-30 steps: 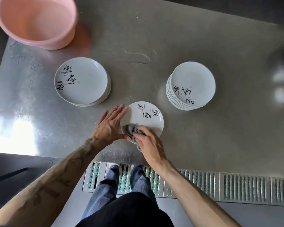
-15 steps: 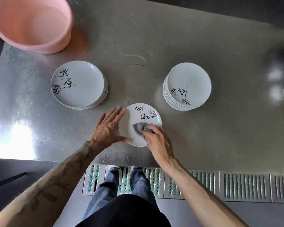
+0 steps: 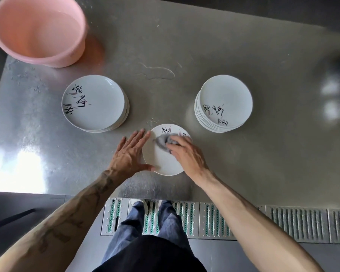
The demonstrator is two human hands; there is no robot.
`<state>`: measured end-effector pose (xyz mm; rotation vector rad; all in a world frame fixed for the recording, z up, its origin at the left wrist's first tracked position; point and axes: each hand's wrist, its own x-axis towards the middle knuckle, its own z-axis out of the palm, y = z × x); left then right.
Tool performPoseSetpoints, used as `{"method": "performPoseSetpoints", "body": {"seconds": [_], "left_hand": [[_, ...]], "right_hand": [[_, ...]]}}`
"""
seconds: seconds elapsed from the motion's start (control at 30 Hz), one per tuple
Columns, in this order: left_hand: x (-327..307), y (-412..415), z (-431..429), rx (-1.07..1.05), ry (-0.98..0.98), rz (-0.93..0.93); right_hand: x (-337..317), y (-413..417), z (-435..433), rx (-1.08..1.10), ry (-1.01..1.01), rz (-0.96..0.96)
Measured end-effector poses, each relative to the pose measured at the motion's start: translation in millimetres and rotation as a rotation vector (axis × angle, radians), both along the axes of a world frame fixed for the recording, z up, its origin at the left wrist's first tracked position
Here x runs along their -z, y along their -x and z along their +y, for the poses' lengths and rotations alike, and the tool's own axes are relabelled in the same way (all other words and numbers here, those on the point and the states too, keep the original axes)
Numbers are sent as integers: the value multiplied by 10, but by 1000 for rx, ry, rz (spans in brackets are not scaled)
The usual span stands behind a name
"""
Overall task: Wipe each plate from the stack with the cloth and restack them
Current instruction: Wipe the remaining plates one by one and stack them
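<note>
Right hand (image 3: 186,154) closed around a bunched grey cloth (image 3: 164,141), pressing it onto the far part of the single plate (image 3: 163,161). Left hand (image 3: 129,154) spread flat, fingers straight, lying against that plate's left rim with the thumb hooked at the near edge; pinning, not gripping. Plate sitting flat on the steel table (image 3: 243,163), close to the near edge.

Taking that plate as the marker: taller stack (image 3: 224,103) just beyond and to the right, lower stack (image 3: 94,103) beyond and to the left, pink basin (image 3: 37,30) much farther off to the far left, a smear of water (image 3: 157,72) straight beyond.

For a good wipe, probably: keep the left palm firm so nothing skids on the damp metal, sweep in overlapping circles out to the rim, cover the near bare half too, then lift clear rather than drag.

Writing: black brush-style characters with pinkish petal marks on all three visible plate faces; on the wiped plate partly hidden under cloth and hand. Too loose and small to read with confidence. No brand in sight.
</note>
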<state>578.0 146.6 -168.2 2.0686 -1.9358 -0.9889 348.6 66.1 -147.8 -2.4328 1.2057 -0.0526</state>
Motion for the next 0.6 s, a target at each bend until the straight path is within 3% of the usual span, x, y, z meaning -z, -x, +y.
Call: {"method": "performPoseSetpoints", "body": {"seconds": [0.1,0.17,0.27,0.4,0.5,0.6], "left_hand": [[0,4,6,2,-5,-16],[-9,12,-7,6,-4,-34],[-35,34,-2,12,8,-88],[-81,84,37,50,43,-171],[-126,141,81,208,192,-272],[-83,261,130,403,253,-244]], "right_hand": [[-28,192,-34,138,111,98],[-48,222,104,259,98,63],[-74,177,460,502,4,-68],[-91,150,854,609,-130,-217],[-116,157,900,721,-247,-411],[-190,169,831,902,-331,-597]]}}
